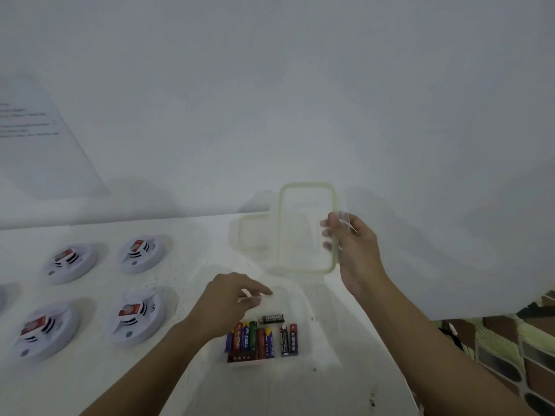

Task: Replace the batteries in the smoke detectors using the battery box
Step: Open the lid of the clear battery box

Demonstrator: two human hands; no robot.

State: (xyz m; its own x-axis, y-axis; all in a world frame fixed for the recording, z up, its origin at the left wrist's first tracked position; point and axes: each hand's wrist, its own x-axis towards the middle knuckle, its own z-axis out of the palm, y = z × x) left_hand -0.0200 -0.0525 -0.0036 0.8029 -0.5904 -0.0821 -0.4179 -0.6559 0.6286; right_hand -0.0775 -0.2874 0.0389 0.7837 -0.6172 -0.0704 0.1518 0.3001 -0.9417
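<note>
A clear plastic battery box (306, 307) stands open on the white table, holding several coloured batteries (261, 339). My right hand (351, 247) grips the box's clear lid (306, 226) by its right edge and holds it upright above the table, behind the box. My left hand (231, 298) hovers over the box's left side with loosely bent fingers; whether it touches the rim is unclear. Several white round smoke detectors with red labels lie at the left, such as one detector (136, 318) and another detector (141, 253).
A white wall (270, 100) rises right behind the table. A sheet of paper with text (39, 139) hangs on it at the left. The table's right edge (399, 355) falls away to a patterned floor (510, 349).
</note>
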